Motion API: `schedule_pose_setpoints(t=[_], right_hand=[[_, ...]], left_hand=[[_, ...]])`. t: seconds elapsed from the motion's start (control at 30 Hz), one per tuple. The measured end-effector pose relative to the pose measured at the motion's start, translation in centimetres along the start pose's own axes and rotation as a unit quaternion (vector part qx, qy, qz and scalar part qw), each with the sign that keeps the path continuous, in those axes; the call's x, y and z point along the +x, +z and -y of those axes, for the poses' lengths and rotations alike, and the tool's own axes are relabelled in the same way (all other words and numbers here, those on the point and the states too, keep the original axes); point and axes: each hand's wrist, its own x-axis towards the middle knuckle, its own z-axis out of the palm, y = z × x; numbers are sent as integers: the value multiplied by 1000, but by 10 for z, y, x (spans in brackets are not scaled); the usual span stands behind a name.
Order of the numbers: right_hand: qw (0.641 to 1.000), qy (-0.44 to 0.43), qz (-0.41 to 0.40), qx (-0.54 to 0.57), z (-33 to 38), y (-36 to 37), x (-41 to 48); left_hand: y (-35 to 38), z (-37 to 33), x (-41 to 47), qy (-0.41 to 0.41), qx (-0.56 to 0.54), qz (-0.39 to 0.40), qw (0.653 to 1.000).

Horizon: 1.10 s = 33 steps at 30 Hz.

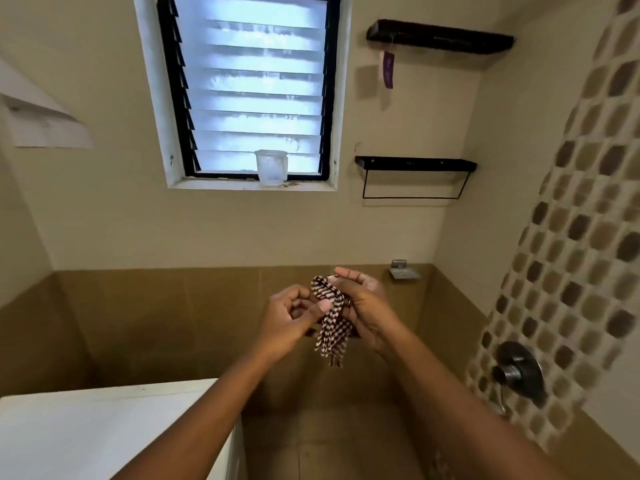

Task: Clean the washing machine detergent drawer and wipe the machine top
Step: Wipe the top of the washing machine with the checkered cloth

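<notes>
While both hands are raised in front of a bathroom wall, they hold a small brown-and-white checked cloth (330, 327) between them, clear of any surface. The wall is cream above and has a band of brown tiles (156, 323) below. A louvred window (252, 91) sits high up, with a clear plastic cup (270, 167) on its sill. To the right of the window are two black shelves, an upper shelf (440, 38) and a lower shelf (415, 164).

The right-hand wall is mosaic tile (571, 237) and carries a dark shower valve (517, 370).

The cloth is bunched into a strip and hangs roughly upright, with its fringed end pointing down. The left hand (294, 317) has a thumb-and-finger grip pinching the middle of the cloth. The right hand (363, 306) has its fingers curled around the upper part.

The white washing machine top (104, 431) is at lower left, well below the hands, its right edge running under the left forearm. Open tiled space lies beneath and to the right of the cloth.
</notes>
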Motion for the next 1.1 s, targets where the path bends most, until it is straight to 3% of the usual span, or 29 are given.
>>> schedule_pose_setpoints(t=[0.23, 0.47, 0.57, 0.87, 1.0, 1.1], right_hand=[[996, 6, 81, -24, -13, -9, -37], [984, -38, 104, -140, -41, -25, -74], [964, -37, 154, -214, -65, -26, -83], [881, 91, 326, -332, -134, -1, -118], [849, 59, 345, -396, -142, 31, -125], [832, 62, 358, -420, -151, 60, -139]], left_hand=[[10, 4, -28, -5, 34, -122, 992], [24, -8, -80, -92, 69, -100, 988], [19, -1, -110, -135, 97, -88, 982], [-43, 30, -213, -258, 249, -84, 930], [-92, 18, -245, -281, 306, -89, 905], [-131, 2, -266, -274, 302, -113, 906]])
